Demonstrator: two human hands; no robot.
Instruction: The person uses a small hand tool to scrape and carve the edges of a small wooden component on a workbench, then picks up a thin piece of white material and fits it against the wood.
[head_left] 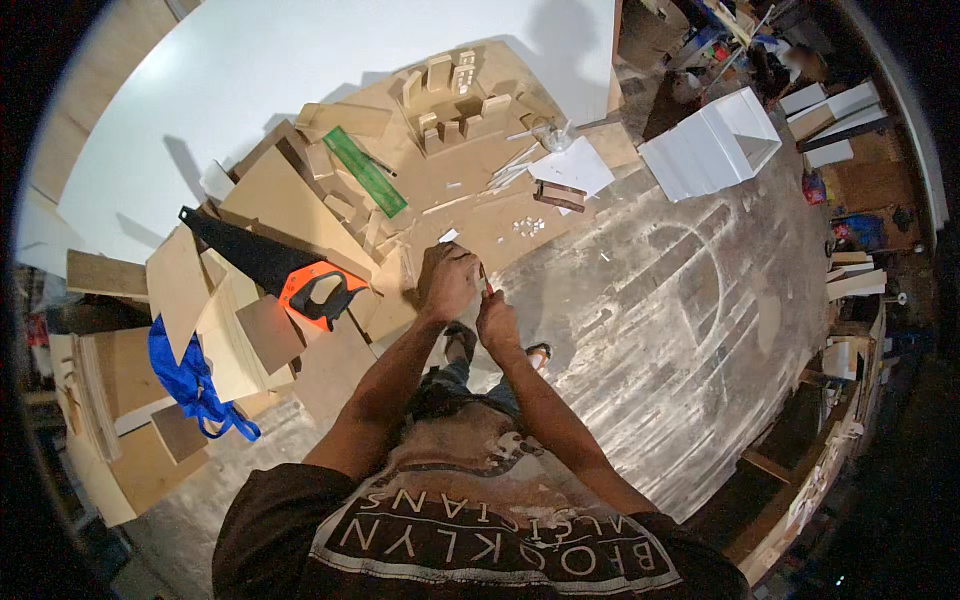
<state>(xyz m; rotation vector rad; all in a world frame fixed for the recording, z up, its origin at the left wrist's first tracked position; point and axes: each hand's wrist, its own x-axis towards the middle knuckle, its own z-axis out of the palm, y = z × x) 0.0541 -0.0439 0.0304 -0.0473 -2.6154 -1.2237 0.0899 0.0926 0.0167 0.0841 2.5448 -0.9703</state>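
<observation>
By the near edge of the brown board (425, 195), the left hand (450, 283) is curled, and I cannot tell what it grips; just right of it, a slim tool (488, 288) pokes from the right hand (497, 322), closed around its reddish handle.

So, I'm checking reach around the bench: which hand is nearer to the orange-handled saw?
Left. The left hand is to the right of the saw, across a short gap; the right hand is farther right, beyond the left one.
</observation>
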